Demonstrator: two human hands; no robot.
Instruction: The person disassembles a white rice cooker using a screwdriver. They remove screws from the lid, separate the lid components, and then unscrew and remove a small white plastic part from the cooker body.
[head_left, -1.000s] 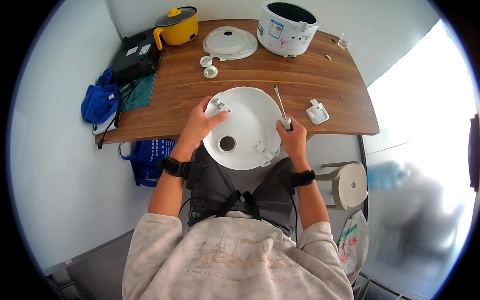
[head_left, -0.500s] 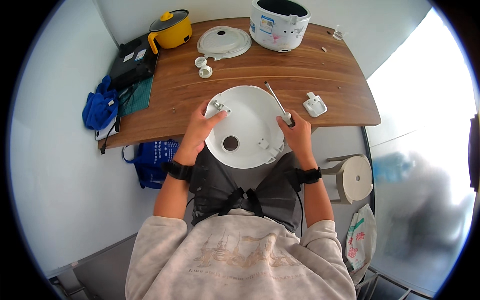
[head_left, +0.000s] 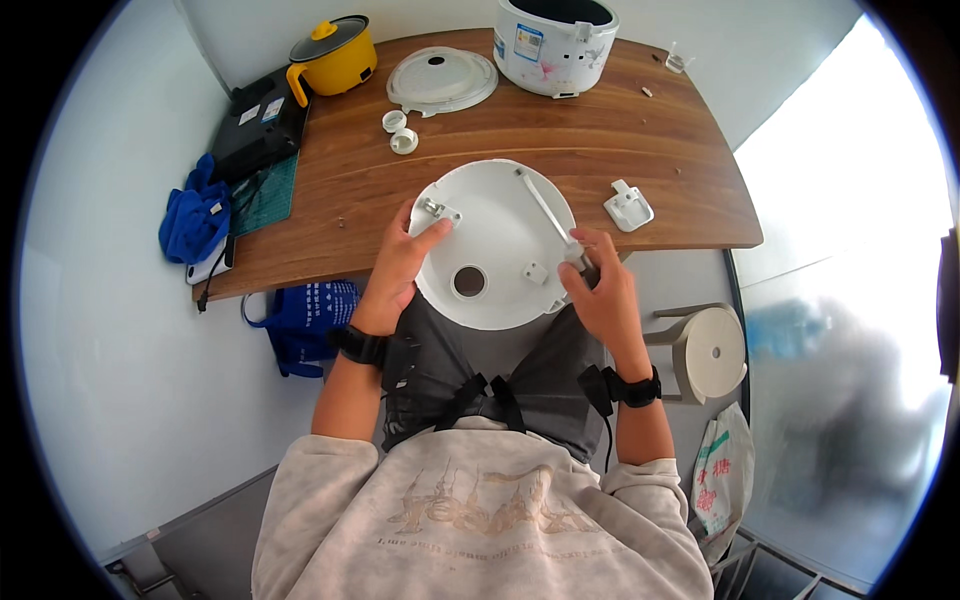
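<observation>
A round white rice cooker lid shell (head_left: 500,215) is held over my lap at the table's front edge, its hollow inside facing up. My left hand (head_left: 405,250) grips its left rim, with the thumb inside next to a small metal-and-white latch part (head_left: 437,210). A round dark hole (head_left: 469,281) shows low in the shell. In my right hand (head_left: 605,285) is a screwdriver (head_left: 545,208), the fingers closed round its handle. Its shaft slants up and left across the shell's right side, the tip near the upper rim. My right hand partly covers the lower right rim.
On the wooden table (head_left: 480,135) stand a white rice cooker body (head_left: 555,50), a white inner cover (head_left: 442,80), two small white caps (head_left: 403,140), a white plastic piece (head_left: 628,207) and a yellow pot (head_left: 335,65). A beige stool (head_left: 710,352) is at the right.
The screwdriver's shaft has swung inward over the shell, and my right hand has turned and moved slightly right. The shell has shifted a little; my left hand keeps its grip.
</observation>
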